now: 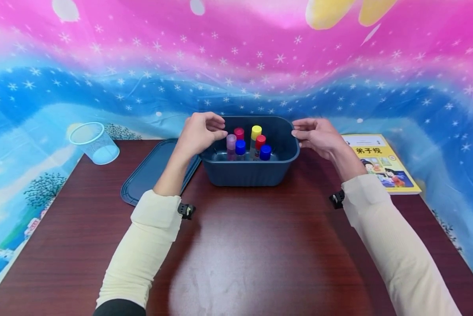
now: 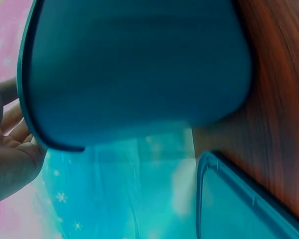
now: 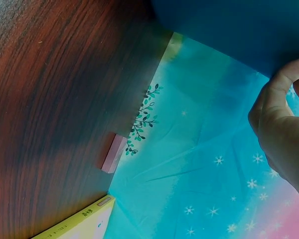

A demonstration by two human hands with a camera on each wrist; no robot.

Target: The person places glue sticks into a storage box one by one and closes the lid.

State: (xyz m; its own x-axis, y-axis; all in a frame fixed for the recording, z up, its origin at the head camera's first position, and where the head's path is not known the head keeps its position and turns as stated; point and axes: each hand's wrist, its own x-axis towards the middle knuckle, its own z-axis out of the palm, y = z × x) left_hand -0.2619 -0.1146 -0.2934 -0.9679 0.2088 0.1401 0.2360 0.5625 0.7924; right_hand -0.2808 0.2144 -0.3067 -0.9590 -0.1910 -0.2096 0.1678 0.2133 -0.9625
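A dark blue-grey plastic storage box (image 1: pixel 246 173) stands lidless at the back middle of the table. Inside it, several small bottles (image 1: pixel 240 148) stand upright with red, blue, yellow and purple caps. My left hand (image 1: pixel 200 131) grips the box's left rim, its thumb over the edge; the left wrist view shows thumb and fingers around that rim (image 2: pixel 24 94). On the opposite end, my right hand (image 1: pixel 317 135) holds the right rim between thumb and fingers. In the right wrist view, bent fingers (image 3: pixel 284 84) meet the box wall (image 3: pixel 229 30), and some fingertips are hidden.
Left of the box lies a matching flat lid (image 1: pixel 151 171), under my left forearm. A light blue mesh cup (image 1: pixel 98 142) stands at the back left corner. A yellow book (image 1: pixel 382 164) lies at right, near a small pink block (image 3: pixel 114 153). Patterned cloth (image 1: pixel 236 57) hangs behind the table.
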